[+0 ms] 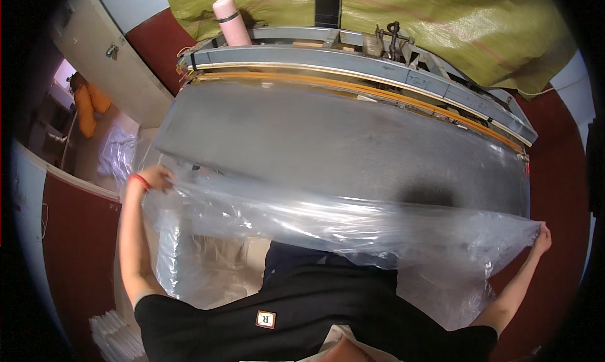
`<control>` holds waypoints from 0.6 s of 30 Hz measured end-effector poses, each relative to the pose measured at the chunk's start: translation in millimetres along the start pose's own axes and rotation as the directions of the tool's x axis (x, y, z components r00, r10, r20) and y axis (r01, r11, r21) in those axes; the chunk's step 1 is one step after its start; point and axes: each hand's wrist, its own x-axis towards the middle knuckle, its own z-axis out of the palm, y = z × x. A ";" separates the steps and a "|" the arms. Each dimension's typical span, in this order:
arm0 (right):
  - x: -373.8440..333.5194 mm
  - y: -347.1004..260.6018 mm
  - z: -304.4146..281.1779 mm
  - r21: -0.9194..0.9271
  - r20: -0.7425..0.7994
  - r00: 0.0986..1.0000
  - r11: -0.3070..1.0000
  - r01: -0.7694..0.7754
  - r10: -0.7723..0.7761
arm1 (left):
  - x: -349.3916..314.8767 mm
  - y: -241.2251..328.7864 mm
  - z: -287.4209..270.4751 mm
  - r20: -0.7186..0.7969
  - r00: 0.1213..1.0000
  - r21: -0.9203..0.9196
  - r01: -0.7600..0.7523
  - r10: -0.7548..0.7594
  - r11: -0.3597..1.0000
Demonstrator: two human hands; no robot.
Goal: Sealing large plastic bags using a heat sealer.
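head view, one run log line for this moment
clear plastic sheet: across near side of grey worktop | left hand: holds left end | right hand: holds right end

Shows as clear, glossy plastic film (296,217), thin and creased with bright streaks, stretched wide from left to right, runs along the near edge of the dark grey tabletop (283,135) and hangs in loose folds toward both ends.
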 end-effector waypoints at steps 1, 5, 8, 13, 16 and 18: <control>17.7 28.6 -31.2 0.084 -0.056 0.998 0.996 0.004 0.001 | 5.4 -4.9 -37.1 -0.160 0.983 0.081 0.100 -0.086 0.992; 26.4 57.9 -35.7 -0.010 -0.147 0.989 0.999 -0.035 0.033 | 3.1 32.0 -123.7 -0.921 -0.116 0.359 0.123 0.373 0.925; 5.6 39.1 -13.6 -0.147 -0.211 0.971 0.978 -0.148 0.115 | 42.9 120.1 -92.3 -0.920 -0.346 0.213 -0.039 0.186 0.976; -24.3 -25.0 63.4 -0.281 -0.149 0.988 0.957 -0.077 0.035 | 165.3 73.1 0.7 -0.741 0.589 0.235 -0.222 0.323 0.946; -37.9 -40.2 85.1 -0.378 -0.088 0.995 0.926 0.018 -0.055 | 186.7 51.2 -0.7 -0.776 0.553 0.250 -0.171 0.303 0.953; -49.3 -60.9 107.3 -0.647 -0.236 0.971 0.739 -0.187 0.039 | 186.4 23.3 -18.5 -0.770 0.582 0.242 -0.109 0.260 0.964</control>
